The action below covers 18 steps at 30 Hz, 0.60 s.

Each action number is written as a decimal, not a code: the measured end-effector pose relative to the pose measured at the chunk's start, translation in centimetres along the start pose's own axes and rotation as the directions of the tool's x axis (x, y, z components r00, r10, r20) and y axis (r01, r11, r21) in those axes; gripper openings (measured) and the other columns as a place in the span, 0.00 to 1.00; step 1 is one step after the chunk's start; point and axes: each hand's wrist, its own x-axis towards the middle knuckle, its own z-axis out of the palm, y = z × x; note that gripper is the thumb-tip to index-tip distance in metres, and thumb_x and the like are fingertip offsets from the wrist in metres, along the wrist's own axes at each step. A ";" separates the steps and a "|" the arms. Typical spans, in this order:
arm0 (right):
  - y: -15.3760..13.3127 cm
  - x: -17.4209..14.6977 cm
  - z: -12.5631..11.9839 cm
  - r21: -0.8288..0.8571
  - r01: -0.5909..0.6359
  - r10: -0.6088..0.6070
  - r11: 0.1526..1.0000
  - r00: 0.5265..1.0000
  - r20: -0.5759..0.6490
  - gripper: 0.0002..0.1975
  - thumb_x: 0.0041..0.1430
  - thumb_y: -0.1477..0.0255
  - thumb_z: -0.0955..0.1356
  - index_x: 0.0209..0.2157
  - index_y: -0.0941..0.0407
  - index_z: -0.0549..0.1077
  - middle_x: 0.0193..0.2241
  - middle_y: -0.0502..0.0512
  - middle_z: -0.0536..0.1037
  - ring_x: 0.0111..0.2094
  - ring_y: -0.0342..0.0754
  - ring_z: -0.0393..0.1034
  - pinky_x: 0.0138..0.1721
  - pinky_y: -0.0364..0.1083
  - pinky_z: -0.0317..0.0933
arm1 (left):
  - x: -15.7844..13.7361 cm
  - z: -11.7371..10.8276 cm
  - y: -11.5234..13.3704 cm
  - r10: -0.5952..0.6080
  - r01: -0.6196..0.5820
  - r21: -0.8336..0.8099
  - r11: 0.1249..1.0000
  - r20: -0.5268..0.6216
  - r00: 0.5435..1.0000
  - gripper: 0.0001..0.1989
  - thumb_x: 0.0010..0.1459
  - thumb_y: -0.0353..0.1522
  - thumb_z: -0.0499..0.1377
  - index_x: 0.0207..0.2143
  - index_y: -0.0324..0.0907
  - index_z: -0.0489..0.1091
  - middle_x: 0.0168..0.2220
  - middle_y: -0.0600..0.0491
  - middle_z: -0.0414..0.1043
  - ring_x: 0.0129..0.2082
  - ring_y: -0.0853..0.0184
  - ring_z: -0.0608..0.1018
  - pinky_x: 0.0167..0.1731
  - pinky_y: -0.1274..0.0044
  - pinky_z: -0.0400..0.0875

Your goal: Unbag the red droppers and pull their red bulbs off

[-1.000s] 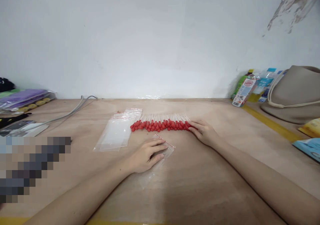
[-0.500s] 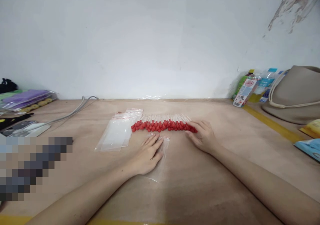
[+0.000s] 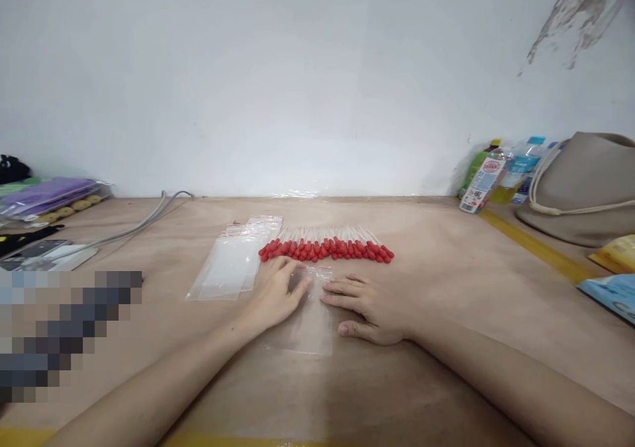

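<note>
A clear zip-lock bag (image 3: 310, 331) with a red line along its far edge lies flat on the table between my hands. At its left side is my left hand (image 3: 278, 295), fingers apart, the fingertips near the bag's top left corner. My right hand (image 3: 372, 308) rests at the bag's right edge with its fingers spread and nothing held. Just beyond them lies a row of thin white sticks with red bulb-shaped tips (image 3: 327, 248), tips toward me. Left of the row, several more zip-lock bags (image 3: 225, 268) overlap in a fanned stack.
On the left are purple packaged goods (image 3: 49, 196), a grey cable (image 3: 133, 229) and a blurred-out patch. Drink bottles (image 3: 520, 169), a carton (image 3: 483, 182), a beige hat-like item (image 3: 585, 182) and a blue packet (image 3: 612, 295) stand or lie at the right. The wall closes off the back.
My right hand has moved left and nearer, from the right end of the red-tipped row to the bag's edge. My left hand has shifted left, uncovering more of the bag.
</note>
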 end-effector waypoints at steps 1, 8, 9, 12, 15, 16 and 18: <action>0.0 0.0 -0.1 0.000 -0.004 0.004 1.000 1.000 0.005 0.27 0.58 0.58 0.60 0.58 0.51 0.55 0.58 0.58 0.56 0.58 0.51 0.49 0.57 0.57 0.43 | 0.2 -0.3 -0.4 -0.036 0.036 -0.004 0.999 -0.016 0.999 0.16 0.55 0.41 0.52 0.42 0.41 0.65 0.41 0.48 0.66 0.44 0.60 0.69 0.45 0.66 0.64; 0.0 -0.3 0.5 -0.041 0.030 -0.035 0.999 0.992 -0.120 0.24 0.58 0.60 0.60 0.54 0.54 0.61 0.55 0.58 0.62 0.55 0.50 0.56 0.54 0.53 0.50 | 0.7 -0.4 -2.0 -0.124 0.158 -0.281 0.947 0.135 0.983 0.16 0.45 0.34 0.60 0.36 0.41 0.61 0.33 0.55 0.66 0.25 0.71 0.70 0.26 0.76 0.66; 0.1 -0.4 0.6 -0.063 0.036 -0.047 0.997 0.981 -0.187 0.22 0.58 0.62 0.61 0.52 0.55 0.63 0.53 0.58 0.65 0.53 0.50 0.58 0.52 0.52 0.52 | 0.9 -0.6 -2.0 -0.121 0.167 -0.332 0.928 0.156 0.980 0.14 0.44 0.34 0.60 0.34 0.41 0.60 0.30 0.56 0.66 0.24 0.71 0.69 0.25 0.78 0.65; 0.8 -0.7 0.7 -0.170 -0.012 -0.067 0.985 0.889 -0.454 0.16 0.56 0.66 0.63 0.45 0.56 0.69 0.44 0.58 0.72 0.46 0.49 0.64 0.48 0.51 0.54 | 2.0 -2.7 -2.6 -0.101 0.169 -0.428 0.888 0.177 0.979 0.12 0.44 0.36 0.60 0.29 0.40 0.61 0.23 0.58 0.64 0.23 0.71 0.69 0.23 0.80 0.63; 2.3 -1.1 0.1 -0.210 -0.240 0.013 0.948 0.688 -0.726 0.10 0.54 0.70 0.64 0.39 0.54 0.72 0.38 0.56 0.74 0.41 0.49 0.66 0.45 0.52 0.52 | 3.6 -6.6 -5.0 -0.181 0.160 -0.412 0.897 -0.013 0.983 0.13 0.41 0.37 0.61 0.28 0.40 0.63 0.26 0.56 0.66 0.24 0.72 0.69 0.24 0.79 0.64; 3.1 -1.3 -0.2 -0.187 -0.337 0.062 0.923 0.610 -0.790 0.09 0.54 0.70 0.64 0.38 0.54 0.72 0.37 0.56 0.74 0.40 0.49 0.66 0.45 0.52 0.51 | 4.0 -7.8 -6.3 -0.241 0.177 -0.394 0.902 -0.117 0.964 0.14 0.41 0.37 0.61 0.29 0.40 0.63 0.26 0.56 0.66 0.24 0.72 0.69 0.24 0.80 0.64; 4.8 -1.7 -0.7 -0.102 -0.509 0.176 0.855 0.468 -0.866 0.08 0.54 0.68 0.64 0.34 0.54 0.73 0.35 0.56 0.74 0.40 0.49 0.66 0.46 0.53 0.49 | 4.5 -9.7 -9.2 -0.314 0.208 -0.348 0.914 -0.283 0.906 0.14 0.40 0.36 0.61 0.30 0.41 0.62 0.27 0.56 0.66 0.24 0.72 0.69 0.23 0.80 0.64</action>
